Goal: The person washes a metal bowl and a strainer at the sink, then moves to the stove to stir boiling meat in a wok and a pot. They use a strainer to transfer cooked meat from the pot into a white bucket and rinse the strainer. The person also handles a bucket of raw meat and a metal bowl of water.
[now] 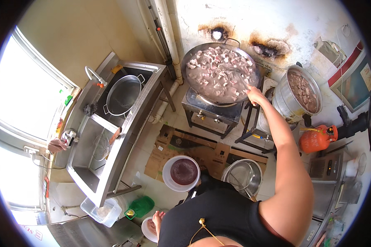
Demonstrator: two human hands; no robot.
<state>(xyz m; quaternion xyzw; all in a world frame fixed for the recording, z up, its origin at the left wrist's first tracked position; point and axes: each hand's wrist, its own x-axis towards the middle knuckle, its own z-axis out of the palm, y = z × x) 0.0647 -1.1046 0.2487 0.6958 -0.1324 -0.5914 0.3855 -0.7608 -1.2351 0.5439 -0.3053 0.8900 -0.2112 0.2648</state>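
Note:
My right hand (255, 95) grips the handle of a metal ladle (239, 77), whose head is partly sunk among meat chunks (213, 66) in cloudy liquid. They fill a wide wok (185, 72) standing on a gas stove (211, 106). Low at my side hangs my left hand (158, 218), partly hidden by my body, its fingers loose with nothing seen in them. Close to that hand is a white bucket (146, 231) holding pinkish contents. Before my feet stands another white bucket (166, 180) with dark red liquid in it.
Right of the wok stands a tall aluminium pot (281, 100) full of meat, near an orange gas cylinder (313, 140). A steel basin (256, 173) rests by flattened cardboard (160, 154). Leftward, a steel sink (89, 185) holds a two-handled pot (108, 102) and a wire strainer (101, 148).

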